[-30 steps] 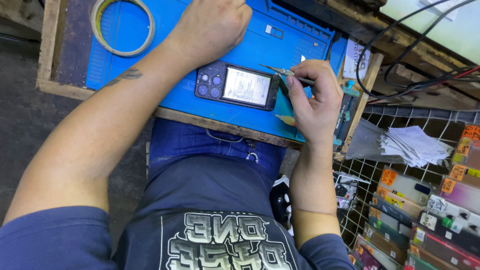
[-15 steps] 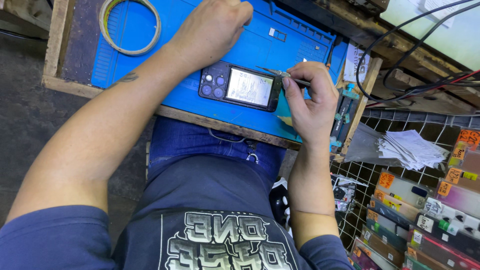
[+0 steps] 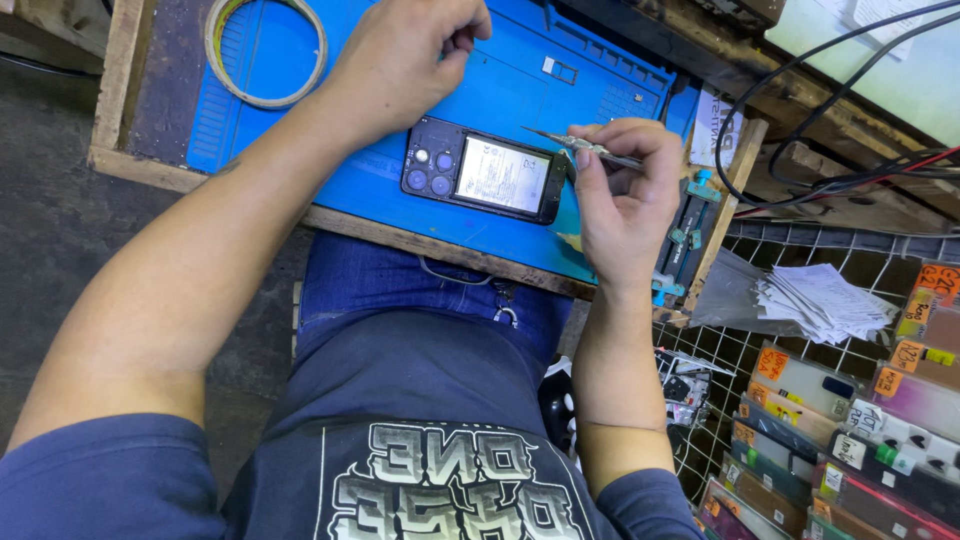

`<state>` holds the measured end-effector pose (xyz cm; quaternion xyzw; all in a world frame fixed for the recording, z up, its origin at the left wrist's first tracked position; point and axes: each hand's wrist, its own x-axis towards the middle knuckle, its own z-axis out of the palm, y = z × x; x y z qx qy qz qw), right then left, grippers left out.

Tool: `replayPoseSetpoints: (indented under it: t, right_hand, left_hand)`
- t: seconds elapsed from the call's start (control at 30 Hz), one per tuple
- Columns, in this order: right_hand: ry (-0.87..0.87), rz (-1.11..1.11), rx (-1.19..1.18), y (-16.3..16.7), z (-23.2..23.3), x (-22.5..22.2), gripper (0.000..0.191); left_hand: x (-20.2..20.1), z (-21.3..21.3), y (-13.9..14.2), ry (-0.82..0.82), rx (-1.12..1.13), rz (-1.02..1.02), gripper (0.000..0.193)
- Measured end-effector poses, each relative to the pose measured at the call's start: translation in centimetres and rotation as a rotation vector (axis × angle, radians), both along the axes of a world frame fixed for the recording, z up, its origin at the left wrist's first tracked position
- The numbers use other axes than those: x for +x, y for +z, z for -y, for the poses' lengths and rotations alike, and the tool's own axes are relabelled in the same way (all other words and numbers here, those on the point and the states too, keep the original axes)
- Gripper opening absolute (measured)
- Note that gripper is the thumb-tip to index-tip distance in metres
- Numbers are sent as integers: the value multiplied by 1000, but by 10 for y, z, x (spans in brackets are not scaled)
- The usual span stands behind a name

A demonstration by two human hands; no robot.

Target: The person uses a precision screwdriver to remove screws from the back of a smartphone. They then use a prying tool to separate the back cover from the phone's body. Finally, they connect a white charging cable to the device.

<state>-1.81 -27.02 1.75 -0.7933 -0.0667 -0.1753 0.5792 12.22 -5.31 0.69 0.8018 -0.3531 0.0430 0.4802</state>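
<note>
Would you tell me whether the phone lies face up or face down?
Face down: the phone shows its camera lenses uppermost on the blue mat.

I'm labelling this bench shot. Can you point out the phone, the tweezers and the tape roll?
phone (image 3: 484, 176): head view, on its open back.
tweezers (image 3: 585, 147): head view, mid-shaft, by the right hand's fingertips.
tape roll (image 3: 318, 40): head view, on its right rim.

Dark opened phone (image 3: 483, 172) flat on mat; thin tweezers (image 3: 585, 147) level above.
</note>
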Motion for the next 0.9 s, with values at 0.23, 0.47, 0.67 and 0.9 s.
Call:
replayPoseSetpoints:
  t: [0.23,0.47,0.67,0.9]
  right_hand:
    - [33,87,235,-10,-7,-1,52]
    - [67,96,235,-19,-28,-3,60]
    - [92,75,177,-24,-37,-7,59]
    - [141,73,195,-29,-39,-10,60]
  left_hand:
    - [-35,-22,-10,-87,-188,-208,28]
    - [-67,-34,-8,-60,-92,-204,42]
    - [-82,-39,-6,-36,-92,-142,50]
    - [-87,-41,-11,-36,-111,-186,52]
